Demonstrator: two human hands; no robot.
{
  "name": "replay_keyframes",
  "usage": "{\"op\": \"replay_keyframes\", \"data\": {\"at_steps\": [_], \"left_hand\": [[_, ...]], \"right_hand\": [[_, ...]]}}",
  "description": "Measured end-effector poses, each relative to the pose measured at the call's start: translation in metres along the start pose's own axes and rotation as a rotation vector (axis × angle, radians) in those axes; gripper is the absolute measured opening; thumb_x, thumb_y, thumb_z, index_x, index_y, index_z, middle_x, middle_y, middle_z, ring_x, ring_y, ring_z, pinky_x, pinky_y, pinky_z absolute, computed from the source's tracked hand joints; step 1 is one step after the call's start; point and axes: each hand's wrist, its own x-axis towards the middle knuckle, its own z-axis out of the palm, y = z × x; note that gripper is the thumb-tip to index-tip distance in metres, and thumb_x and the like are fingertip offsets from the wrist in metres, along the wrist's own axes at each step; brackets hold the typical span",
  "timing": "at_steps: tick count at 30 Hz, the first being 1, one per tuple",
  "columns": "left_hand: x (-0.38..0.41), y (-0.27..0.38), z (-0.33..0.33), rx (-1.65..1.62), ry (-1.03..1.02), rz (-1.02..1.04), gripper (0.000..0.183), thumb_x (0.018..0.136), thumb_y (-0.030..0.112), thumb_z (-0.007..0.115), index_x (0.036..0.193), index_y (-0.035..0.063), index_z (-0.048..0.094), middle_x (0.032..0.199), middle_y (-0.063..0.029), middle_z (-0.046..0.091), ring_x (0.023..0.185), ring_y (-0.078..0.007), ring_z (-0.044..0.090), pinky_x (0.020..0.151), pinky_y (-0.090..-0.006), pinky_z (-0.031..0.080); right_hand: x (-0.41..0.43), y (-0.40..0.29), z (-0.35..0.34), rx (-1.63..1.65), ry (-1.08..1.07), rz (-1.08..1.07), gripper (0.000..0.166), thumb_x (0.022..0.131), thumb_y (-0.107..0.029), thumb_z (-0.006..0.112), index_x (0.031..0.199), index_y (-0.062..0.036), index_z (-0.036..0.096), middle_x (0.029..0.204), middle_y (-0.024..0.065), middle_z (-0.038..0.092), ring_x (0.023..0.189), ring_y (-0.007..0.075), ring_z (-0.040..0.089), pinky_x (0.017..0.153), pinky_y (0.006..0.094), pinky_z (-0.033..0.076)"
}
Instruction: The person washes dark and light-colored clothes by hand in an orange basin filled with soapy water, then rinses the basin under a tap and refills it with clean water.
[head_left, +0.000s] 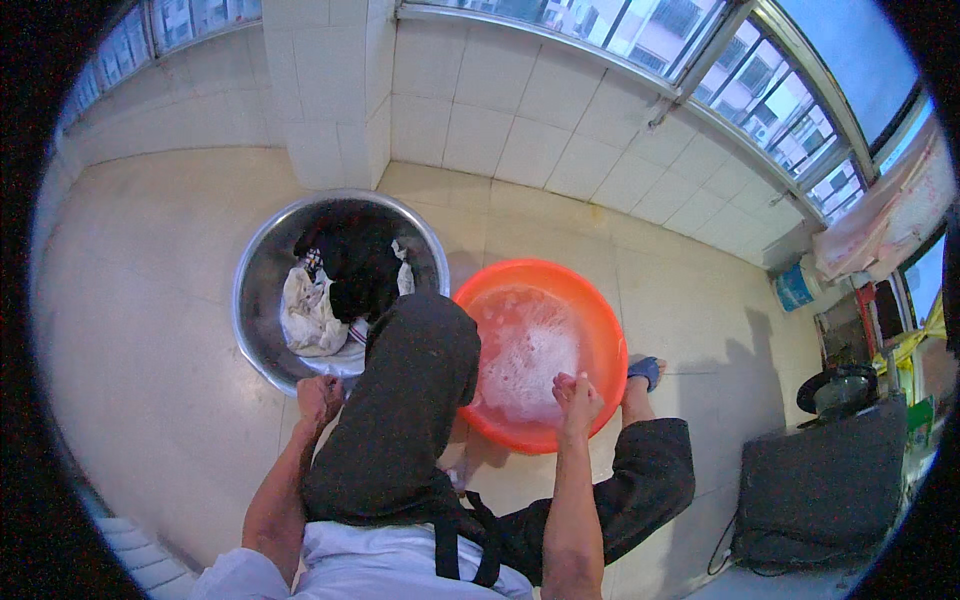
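Note:
My left hand (320, 398) is at the near rim of a large metal basin (259, 300), its fingers curled; whether they grip the rim is hidden. Inside that basin lie a black garment (358, 259) and a cream-white cloth (309, 319), with a striped white piece (358, 330) partly under them. Over the near right side of an orange plastic basin (611, 330) hovers my right hand (579, 400), fingers bent inward and nothing visible in them. Soapy water with white foam (529, 360) fills the lower part of the orange basin.
My knee in dark trousers (420, 352) rises between the basins, covering part of both rims. Beyond them stands a white tiled wall (495, 112) under windows. On the right are a dark box-shaped object (821, 480) with a cable, and a blue-and-white bucket (796, 286).

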Motion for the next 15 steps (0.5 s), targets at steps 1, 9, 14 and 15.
{"op": "replay_keyframes", "data": {"at_steps": [1, 9, 14, 15], "left_hand": [[0.003, 0.005, -0.004, 0.054, -0.083, -0.036, 0.025, 0.088, 0.030, 0.071, 0.085, 0.0074, 0.080, 0.078, -0.0178, 0.073, 0.075, -0.0383, 0.071, 0.081, -0.0488, 0.052], [0.001, -0.035, 0.032, 0.122, 0.008, -0.003, 0.026, 0.089, 0.036, 0.070, 0.093, 0.0117, 0.080, 0.083, -0.0154, 0.074, 0.081, -0.0356, 0.072, 0.083, -0.0480, 0.050], [0.006, -0.045, 0.052, 0.084, -0.046, -0.113, 0.026, 0.088, 0.036, 0.072, 0.098, 0.0132, 0.080, 0.091, -0.0149, 0.076, 0.087, -0.0346, 0.073, 0.085, -0.0488, 0.050], [0.002, -0.067, 0.065, 0.011, 0.007, -0.090, 0.026, 0.089, 0.036, 0.072, 0.099, 0.0133, 0.080, 0.092, -0.0152, 0.076, 0.087, -0.0351, 0.073, 0.086, -0.0486, 0.050]], "right_hand": [[-0.002, -0.003, 0.001, -0.036, -0.015, 0.001, 0.038, 0.107, -0.034, 0.055, 0.094, -0.0003, 0.068, 0.097, 0.0143, 0.073, 0.090, 0.0258, 0.073, 0.081, 0.0361, 0.059], [-0.021, -0.048, -0.001, -0.048, 0.020, -0.088, 0.035, 0.107, -0.033, 0.054, 0.105, 0.0000, 0.067, 0.098, 0.0127, 0.073, 0.085, 0.0240, 0.073, 0.079, 0.0342, 0.060], [-0.019, -0.095, -0.018, -0.170, -0.039, -0.263, 0.033, 0.108, -0.022, 0.053, 0.131, 0.0013, 0.056, 0.109, 0.0146, 0.071, 0.092, 0.0249, 0.073, 0.083, 0.0364, 0.060], [-0.015, -0.105, -0.022, -0.177, -0.032, -0.318, 0.032, 0.108, -0.020, 0.053, 0.131, 0.0014, 0.056, 0.109, 0.0148, 0.071, 0.092, 0.0244, 0.073, 0.083, 0.0364, 0.060]]}}
